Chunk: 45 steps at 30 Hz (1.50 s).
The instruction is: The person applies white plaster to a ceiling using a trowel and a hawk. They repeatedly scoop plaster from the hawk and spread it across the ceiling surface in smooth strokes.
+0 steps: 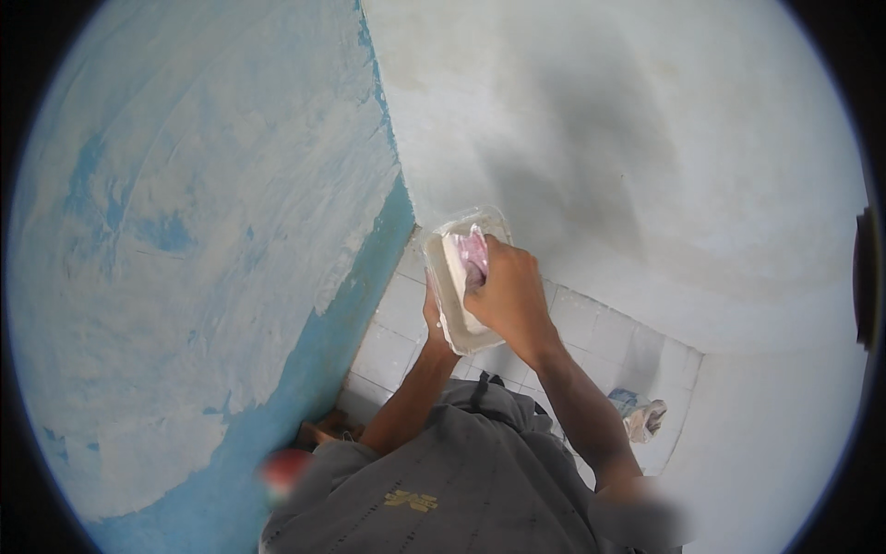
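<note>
Pale plastic tray (pixel 469 343) held by the curled left hand (pixel 432 309), the right hand (pixel 510 288) pinched a pinkish tool (pixel 474 249), perhaps a scraper, inside it, in what looked like a loading step whose next move called for level support

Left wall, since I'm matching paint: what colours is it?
Left wall: patchy whitish and blue; head view.

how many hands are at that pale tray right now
2. The left hand is at the left side of the tray, partly hidden behind it; the right hand reaches over it, gripping a pinkish piece.
</note>
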Motion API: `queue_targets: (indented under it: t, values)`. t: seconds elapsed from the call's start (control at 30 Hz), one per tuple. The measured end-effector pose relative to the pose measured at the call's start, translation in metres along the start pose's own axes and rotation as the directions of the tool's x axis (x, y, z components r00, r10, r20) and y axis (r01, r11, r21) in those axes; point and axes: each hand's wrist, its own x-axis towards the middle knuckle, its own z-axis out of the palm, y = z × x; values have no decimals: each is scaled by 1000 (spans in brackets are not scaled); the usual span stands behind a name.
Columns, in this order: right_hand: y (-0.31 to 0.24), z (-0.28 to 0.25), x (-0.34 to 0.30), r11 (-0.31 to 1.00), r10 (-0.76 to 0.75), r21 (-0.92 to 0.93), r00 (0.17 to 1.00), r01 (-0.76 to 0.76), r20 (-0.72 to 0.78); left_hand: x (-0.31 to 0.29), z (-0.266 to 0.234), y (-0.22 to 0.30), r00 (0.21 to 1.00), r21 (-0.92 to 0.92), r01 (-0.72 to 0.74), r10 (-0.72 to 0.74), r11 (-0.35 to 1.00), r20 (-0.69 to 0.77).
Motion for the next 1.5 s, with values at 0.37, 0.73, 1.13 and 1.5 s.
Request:
queue_targets:
  t: [0.37,0.73,1.13,1.5]
  values:
    - [-5,3,-6,993,-43,111,998,49,-56,-2,1,-1,1000,-64,-19,18,998,-12]
    - [8,-30,3,999,-26,-48,997,22,-76,-7,-13,1,1000,-165,29,-29,986,6]
    - [22,-17,-8,989,-102,-108,994,97,-43,-4,-1,-4,995,-231,83,-66,969,80]
    - [16,-4,1,998,-61,20,998,61,-18,3,7,0,995,-106,4,6,994,95]
